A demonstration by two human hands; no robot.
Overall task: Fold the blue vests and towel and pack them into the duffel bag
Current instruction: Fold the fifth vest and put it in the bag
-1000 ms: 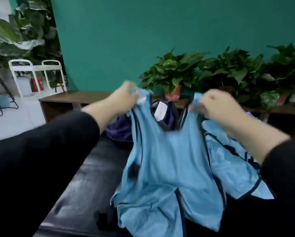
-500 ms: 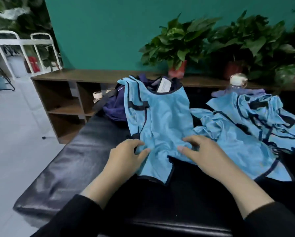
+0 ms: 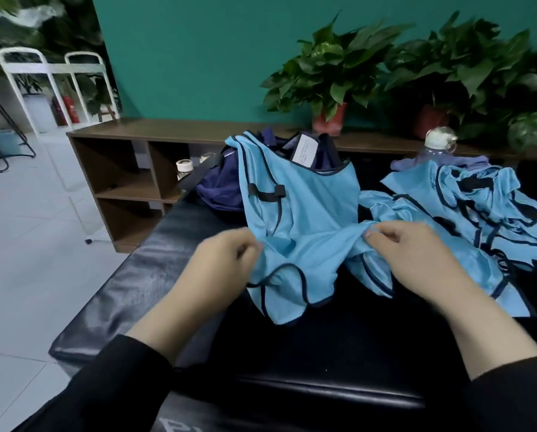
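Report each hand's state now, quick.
Left hand: curled, pinching the blue vest's left edge.
Right hand: curled, gripping the same vest's right side.

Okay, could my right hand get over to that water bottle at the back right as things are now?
Probably yes. The right hand is pinching the blue vest and would have to let go; only the low pile of vests lies between it and the water bottle.

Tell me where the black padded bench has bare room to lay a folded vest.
The black padded bench is bare along its left side, between the navy duffel bag and the near edge, left of the spread blue vest. The right side is crowded by the heap of blue vests.
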